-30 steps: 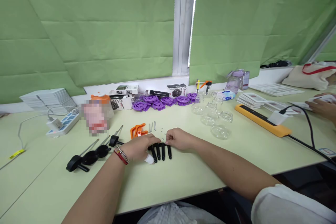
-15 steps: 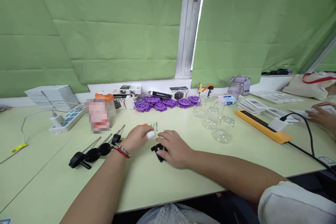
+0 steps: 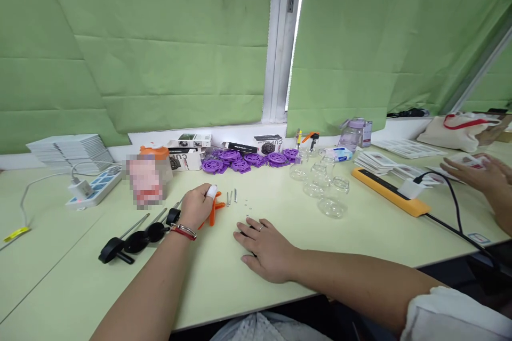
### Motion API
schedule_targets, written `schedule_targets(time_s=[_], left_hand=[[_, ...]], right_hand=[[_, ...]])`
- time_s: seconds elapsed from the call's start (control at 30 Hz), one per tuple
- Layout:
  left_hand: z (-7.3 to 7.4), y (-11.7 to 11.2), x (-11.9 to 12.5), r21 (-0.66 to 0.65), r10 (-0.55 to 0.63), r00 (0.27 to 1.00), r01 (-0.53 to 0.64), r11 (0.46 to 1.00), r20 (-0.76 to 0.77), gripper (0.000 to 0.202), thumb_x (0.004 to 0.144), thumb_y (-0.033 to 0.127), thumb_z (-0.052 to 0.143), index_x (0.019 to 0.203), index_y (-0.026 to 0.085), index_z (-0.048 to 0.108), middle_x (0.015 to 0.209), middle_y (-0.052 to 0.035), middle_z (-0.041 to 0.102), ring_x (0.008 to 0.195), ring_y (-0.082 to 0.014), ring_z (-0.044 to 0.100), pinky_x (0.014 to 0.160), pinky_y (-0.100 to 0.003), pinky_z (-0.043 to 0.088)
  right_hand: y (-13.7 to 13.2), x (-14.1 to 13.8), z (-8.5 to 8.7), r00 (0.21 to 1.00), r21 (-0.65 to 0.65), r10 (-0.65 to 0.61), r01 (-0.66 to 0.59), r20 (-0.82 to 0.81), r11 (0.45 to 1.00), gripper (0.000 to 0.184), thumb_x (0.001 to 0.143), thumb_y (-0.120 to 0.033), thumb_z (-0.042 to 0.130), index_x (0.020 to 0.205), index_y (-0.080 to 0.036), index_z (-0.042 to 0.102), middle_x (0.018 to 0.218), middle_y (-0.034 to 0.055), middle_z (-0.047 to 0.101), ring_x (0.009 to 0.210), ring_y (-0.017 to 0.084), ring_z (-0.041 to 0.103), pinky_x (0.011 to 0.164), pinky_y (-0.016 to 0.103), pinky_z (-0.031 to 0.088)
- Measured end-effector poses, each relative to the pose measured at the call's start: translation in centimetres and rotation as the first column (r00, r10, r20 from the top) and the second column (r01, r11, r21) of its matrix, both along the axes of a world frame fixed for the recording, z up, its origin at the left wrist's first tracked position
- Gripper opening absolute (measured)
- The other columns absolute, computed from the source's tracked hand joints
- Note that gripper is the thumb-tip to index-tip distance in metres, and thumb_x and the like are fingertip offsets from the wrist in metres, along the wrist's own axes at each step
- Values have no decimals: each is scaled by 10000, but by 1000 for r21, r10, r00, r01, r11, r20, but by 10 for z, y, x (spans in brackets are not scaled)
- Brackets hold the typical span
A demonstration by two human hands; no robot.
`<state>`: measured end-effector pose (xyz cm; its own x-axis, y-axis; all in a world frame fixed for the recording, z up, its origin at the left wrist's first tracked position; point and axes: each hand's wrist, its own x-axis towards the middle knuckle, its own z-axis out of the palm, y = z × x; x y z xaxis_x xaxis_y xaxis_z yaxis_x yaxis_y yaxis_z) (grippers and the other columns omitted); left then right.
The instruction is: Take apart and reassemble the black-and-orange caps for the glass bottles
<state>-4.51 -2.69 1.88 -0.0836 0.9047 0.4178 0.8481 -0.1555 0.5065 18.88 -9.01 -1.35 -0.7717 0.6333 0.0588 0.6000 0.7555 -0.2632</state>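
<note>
My left hand (image 3: 196, 206) has its fingers curled at orange plastic parts (image 3: 213, 214) with several arms, closed around one of them as far as I can see. A white cover (image 3: 212, 190) sits on its thumb. My right hand (image 3: 269, 250) lies palm down with fingers spread, hiding most of a small black part beneath it. Beyond its fingertips lie tiny bits (image 3: 247, 204) of hardware. Several metal screws (image 3: 232, 197) lie between the hands and farther back. Left of my left hand, black round parts with rods (image 3: 138, 241) stand in a row.
Purple plastic parts (image 3: 240, 164) and cup holder boxes (image 3: 188, 160) line the back. Clear round pieces (image 3: 332, 206) stand right of centre, beside an orange-yellow power strip (image 3: 392, 192). A white power strip (image 3: 96, 192) lies left. Another person's hands (image 3: 482, 173) handle cards at far right.
My left hand has drawn back left to the orange parts, uncovering them. My right hand has moved nearer the table edge and flattened over the black part. The other person's hands moved inward.
</note>
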Motion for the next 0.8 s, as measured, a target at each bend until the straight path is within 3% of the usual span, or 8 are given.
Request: schedule_targets(time_s=[0.17, 0.43, 0.6, 0.8], left_hand=[[-3, 1, 0, -20, -7, 1000, 8, 1000, 27, 285, 841, 361, 407, 727, 211, 621, 604, -21, 607, 580, -174, 537, 525, -260, 310], [-8, 4, -2, -58, 43, 998, -41, 997, 39, 308, 846, 425, 405, 795, 229, 638, 654, -25, 632, 622, -193, 565, 556, -283, 360], [-17, 15, -10, 52, 50, 999, -50, 997, 0, 297, 830, 340, 408, 943, 175, 628, 997, -97, 638, 919, -226, 594, 806, -324, 457], [-35, 29, -15, -74, -81, 986, 71, 995, -147, 459, 855, 323, 380, 1224, 113, 555, 1309, -150, 513, 1223, -259, 466, 1056, -386, 337]], right_hand=[[16, 33, -5, 992, 17, -122, 121, 28, 992, 605, 925, -505, 266, 1464, -232, 263, 1532, 66, 225, 1392, 312, 200, 1083, 497, 189], [89, 55, -9, 941, 86, -329, 323, 73, 943, 617, 924, -501, 243, 1459, -198, 283, 1520, 92, 257, 1376, 312, 240, 1067, 460, 219], [120, 52, -11, 930, 131, -359, 348, 77, 928, 614, 921, -493, 256, 1447, -181, 312, 1507, 105, 288, 1360, 313, 272, 1049, 451, 245], [123, 55, -13, 939, 135, -340, 331, 54, 934, 608, 924, -496, 240, 1447, -196, 308, 1507, 92, 293, 1356, 309, 281, 1049, 449, 247]])
